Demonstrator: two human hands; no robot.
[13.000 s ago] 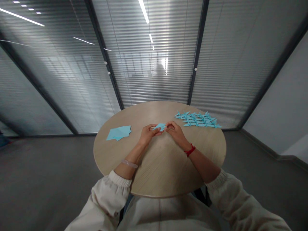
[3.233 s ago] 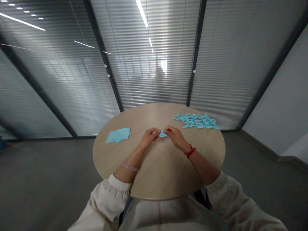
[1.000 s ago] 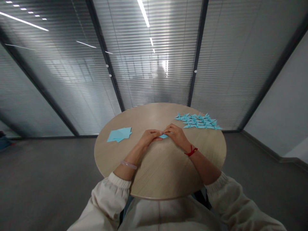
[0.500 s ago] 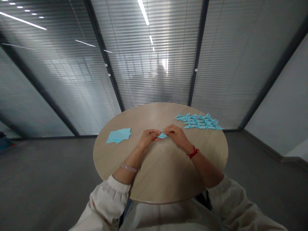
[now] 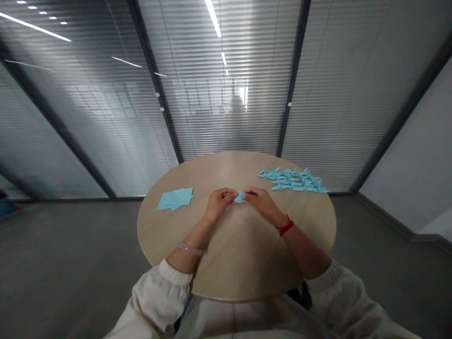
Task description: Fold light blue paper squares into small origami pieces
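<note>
Between my two hands, over the middle of the table, is a small folded piece of light blue origami paper [image 5: 239, 197]. My left hand [image 5: 219, 203] pinches its left side between thumb and fingers. On the opposite side, my right hand [image 5: 259, 200] grips the right edge, thumb toward me and fingers curled behind. Fingers cover both ends of the paper, so its full shape is hidden. My left wrist carries a pale bangle, my right a red cord bracelet.
Flat blue paper sheets [image 5: 175, 198] lie loosely stacked at the left of the round wooden table [image 5: 233, 268]. Rows of several folded blue paper cranes [image 5: 294, 180] stand at the back right. Beyond the table is a glass partition with blinds [image 5: 229, 127].
My right hand has shifted its grip on the folded paper, its thumb now showing in front. The paper's visible part looks slightly different. My left hand stays nearly in place.
</note>
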